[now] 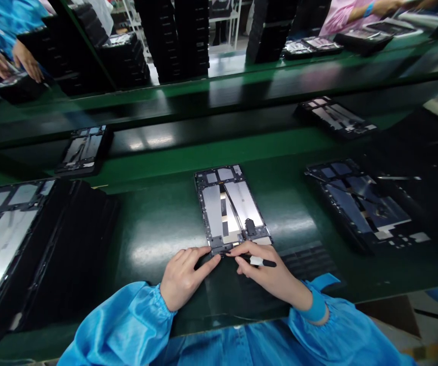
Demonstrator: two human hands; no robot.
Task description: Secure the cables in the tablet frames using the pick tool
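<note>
An opened tablet (247, 201), its silver inner plates and dark ribbon cables exposed, lies on the green bench in front of me. My left hand (184, 274) holds the tablet's near left corner between thumb and forefinger. In my right hand (266, 269) is a slim black-and-white tool (259, 261), held like a pen. Its thin tip reaches the tablet's near edge, close to my left thumb; the exact kind of tool cannot be made out. A small black piece (250, 226) rests on the tablet's lower right part.
Stacked black trays (69, 244) with an opened tablet on top stand at left. Another opened tablet (363, 198) lies at right on dark material. Beyond, a dark conveyor (203, 127) carries more units. Co-workers' hands (28, 61) are at the far side, among tall black stacks (192, 40).
</note>
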